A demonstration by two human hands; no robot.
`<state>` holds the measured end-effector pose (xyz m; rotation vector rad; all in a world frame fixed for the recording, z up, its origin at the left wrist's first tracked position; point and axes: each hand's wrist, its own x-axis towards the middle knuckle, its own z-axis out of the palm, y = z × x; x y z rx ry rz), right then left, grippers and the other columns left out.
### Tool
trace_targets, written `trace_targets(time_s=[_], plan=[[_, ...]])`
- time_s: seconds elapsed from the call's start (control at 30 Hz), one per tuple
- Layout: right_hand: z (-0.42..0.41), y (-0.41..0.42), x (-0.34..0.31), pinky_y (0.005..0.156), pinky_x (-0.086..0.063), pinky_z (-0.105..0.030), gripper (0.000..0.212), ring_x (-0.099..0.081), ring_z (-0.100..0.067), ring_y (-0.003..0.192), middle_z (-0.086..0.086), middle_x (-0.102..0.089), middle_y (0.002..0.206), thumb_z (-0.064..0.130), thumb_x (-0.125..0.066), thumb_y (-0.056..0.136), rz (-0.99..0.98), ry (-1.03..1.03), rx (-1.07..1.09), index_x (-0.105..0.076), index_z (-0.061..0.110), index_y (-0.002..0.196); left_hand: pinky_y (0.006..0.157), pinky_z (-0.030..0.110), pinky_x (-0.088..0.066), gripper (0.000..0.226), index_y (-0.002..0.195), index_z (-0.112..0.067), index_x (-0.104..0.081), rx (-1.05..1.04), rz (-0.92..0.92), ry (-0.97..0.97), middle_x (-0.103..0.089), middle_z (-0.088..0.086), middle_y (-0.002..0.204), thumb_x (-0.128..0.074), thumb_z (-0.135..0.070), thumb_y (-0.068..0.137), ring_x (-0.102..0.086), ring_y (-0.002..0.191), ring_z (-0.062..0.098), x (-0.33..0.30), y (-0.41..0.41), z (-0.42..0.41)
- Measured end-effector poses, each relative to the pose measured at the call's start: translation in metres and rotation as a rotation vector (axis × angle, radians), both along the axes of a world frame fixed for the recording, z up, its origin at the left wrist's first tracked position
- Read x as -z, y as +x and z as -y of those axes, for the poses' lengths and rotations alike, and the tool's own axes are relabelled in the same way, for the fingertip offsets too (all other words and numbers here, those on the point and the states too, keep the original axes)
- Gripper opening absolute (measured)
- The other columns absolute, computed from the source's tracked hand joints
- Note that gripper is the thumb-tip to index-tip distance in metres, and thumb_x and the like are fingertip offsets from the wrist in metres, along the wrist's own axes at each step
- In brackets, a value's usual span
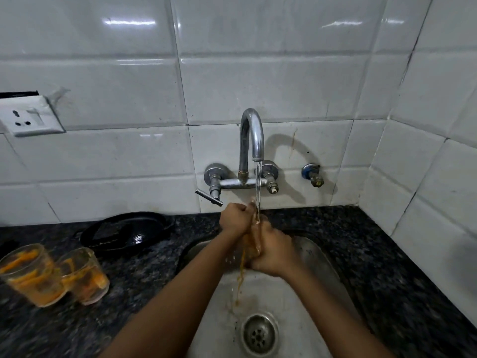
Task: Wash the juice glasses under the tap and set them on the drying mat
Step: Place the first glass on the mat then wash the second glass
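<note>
1. Centre frame: the left hand [236, 219] and right hand [273, 250] are both gripping one juice glass [254, 241] under the running tap [251, 135], orange water draining into the sink [317, 257].
2. Lower left: two dirty glasses [51, 273] are waiting on the counter [144, 275]; no drying mat is showing.

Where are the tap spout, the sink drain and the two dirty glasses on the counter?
Tap spout [252, 135]: head view, on the chrome curve.
Sink drain [259, 336]: head view, strainer centre.
Dirty glasses [33, 273]: head view, left glass's wall.
</note>
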<state>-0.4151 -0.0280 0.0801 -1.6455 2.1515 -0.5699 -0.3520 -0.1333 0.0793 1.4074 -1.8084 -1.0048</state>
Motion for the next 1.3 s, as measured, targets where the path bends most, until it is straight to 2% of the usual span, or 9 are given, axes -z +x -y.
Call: trace_targets(time_s=[0.1,0.17,0.3,0.4,0.67,0.77,0.97,1.17,1.3], plan=[[-0.002,-0.028,-0.002,0.071,-0.054,-0.036,0.032,-0.068,-0.023,0.073,-0.011,-0.07,0.086,0.026,-0.062,0.081,1.003,0.249,0.025,-0.062,0.006,0.105,0.065,0.034,-0.045,0.048,0.045,-0.016,-0.051,0.047,-0.418,0.238,-0.05,0.004,0.049,-0.058,-0.038,0.087,-0.046,0.049,0.02,0.006,0.009,-0.005],[-0.003,-0.036,0.001,0.06,-0.056,-0.028,0.026,-0.068,-0.021,0.066,-0.01,-0.07,0.078,0.028,-0.059,0.078,1.188,0.3,0.023,-0.068,0.006,0.09,0.06,0.028,-0.043,0.05,0.043,-0.018,-0.052,0.073,-0.54,0.291,-0.05,0.0,0.044,-0.059,-0.04,0.087,-0.045,0.046,0.015,0.006,0.01,-0.01],[0.009,-0.04,0.002,0.068,-0.057,-0.035,0.013,-0.067,-0.024,0.077,-0.01,-0.07,0.087,0.018,-0.07,0.077,0.791,0.155,0.046,-0.066,0.014,0.089,0.059,0.025,-0.048,0.043,0.063,-0.016,-0.058,0.106,-0.593,0.348,-0.06,-0.002,0.054,-0.044,-0.043,0.094,-0.056,0.053,0.012,-0.004,0.009,-0.011],[0.018,-0.042,0.006,0.093,-0.05,-0.042,0.061,-0.059,-0.024,0.104,-0.005,-0.063,0.111,0.009,-0.082,0.059,0.418,0.016,0.097,-0.055,0.014,0.114,0.071,0.034,-0.049,0.046,0.072,-0.012,-0.059,0.127,-0.846,0.493,-0.061,0.003,0.062,-0.035,-0.042,0.097,-0.057,0.064,0.018,-0.014,0.011,-0.012],[0.018,-0.025,0.028,0.086,-0.051,-0.037,0.076,-0.059,-0.029,0.108,-0.007,-0.06,0.109,-0.013,-0.08,0.051,0.676,-0.228,0.102,-0.05,0.007,0.119,0.081,0.038,-0.046,0.043,0.078,-0.01,-0.061,0.16,-1.09,0.498,-0.066,0.004,0.079,-0.033,-0.037,0.098,-0.061,0.083,0.017,-0.019,0.027,-0.016],[0.02,-0.021,0.026,0.082,-0.051,-0.032,0.067,-0.059,-0.024,0.105,-0.003,-0.061,0.108,-0.008,-0.079,0.057,0.587,-0.2,0.095,-0.053,0.016,0.114,0.081,0.039,-0.046,0.038,0.081,-0.012,-0.061,0.146,-1.03,0.488,-0.065,0.004,0.085,-0.036,-0.036,0.097,-0.06,0.087,0.017,-0.015,0.04,-0.016],[0.018,-0.028,0.012,0.091,-0.045,-0.04,0.061,-0.045,-0.026,0.116,-0.006,-0.053,0.121,0.03,-0.077,0.069,-0.246,-0.106,0.095,-0.048,0.026,0.122,0.078,0.035,-0.044,0.032,0.077,-0.014,-0.062,-0.013,-0.706,0.479,-0.065,0.002,0.077,-0.04,-0.027,0.097,-0.058,0.075,0.017,0.013,0.054,-0.026],[0.008,-0.042,0.005,0.095,-0.033,-0.04,0.056,-0.037,-0.026,0.121,-0.006,-0.045,0.127,0.039,-0.068,0.075,-0.696,-0.193,0.028,-0.046,0.027,0.126,0.059,0.026,-0.037,0.036,0.084,-0.011,-0.064,-0.004,-0.537,0.645,-0.064,0.002,0.077,-0.036,-0.029,0.098,-0.051,0.065,0.013,0.034,0.051,-0.039],[0.005,-0.047,0.009,0.079,-0.044,-0.04,0.06,-0.054,-0.029,0.101,-0.011,-0.063,0.104,0.029,-0.089,0.042,-0.869,-0.256,0.03,-0.066,0.022,0.097,0.072,0.031,-0.042,0.045,0.097,-0.01,-0.066,0.124,-0.507,0.711,-0.066,0.005,0.087,-0.033,-0.041,0.097,-0.058,0.078,0.016,0.034,0.046,-0.048]])
